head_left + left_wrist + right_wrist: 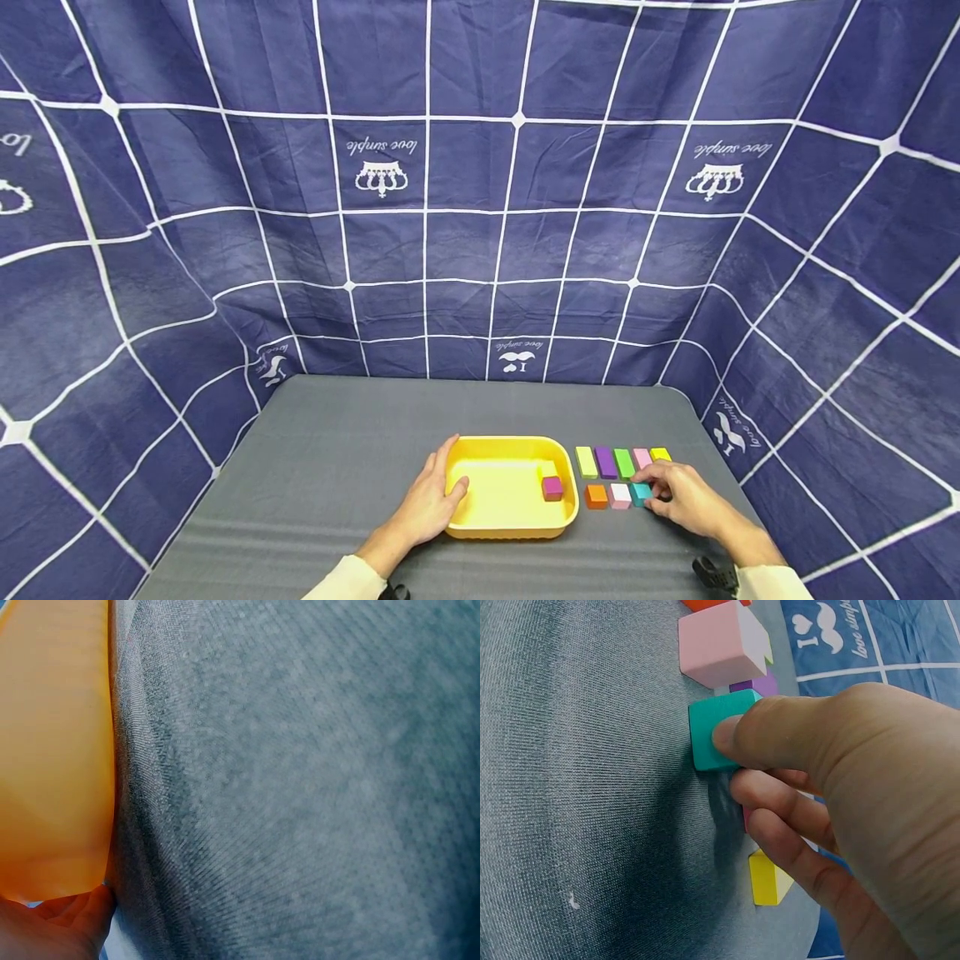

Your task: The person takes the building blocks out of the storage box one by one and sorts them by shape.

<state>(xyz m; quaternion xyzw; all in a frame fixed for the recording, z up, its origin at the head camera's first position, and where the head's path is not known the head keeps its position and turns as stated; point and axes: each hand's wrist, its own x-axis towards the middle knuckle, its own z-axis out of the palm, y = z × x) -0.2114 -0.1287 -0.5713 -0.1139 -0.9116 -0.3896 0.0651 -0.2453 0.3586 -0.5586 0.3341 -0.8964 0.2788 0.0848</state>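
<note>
The teal block (641,493) sits at the lower right of the head view, last in a short row beside the white block (620,495) and orange block (596,496). The right hand (686,498) pinches it between thumb and fingers on the grey worktop (337,467). This looks like the grasping step; lifting it cleanly calls for a firm pinch. The left hand (431,504) grips the yellow tray (510,527) by its rim at lower centre.

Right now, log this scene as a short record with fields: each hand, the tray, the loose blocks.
left hand: grips the rim of the yellow plastic tray
right hand: pinches the teal cube block
tray contents: one magenta cube block
front row: orange cube block, pale pink cube block, then teal
back row: five flat blocks, lime to yellow
surface: grey fabric mat
</note>
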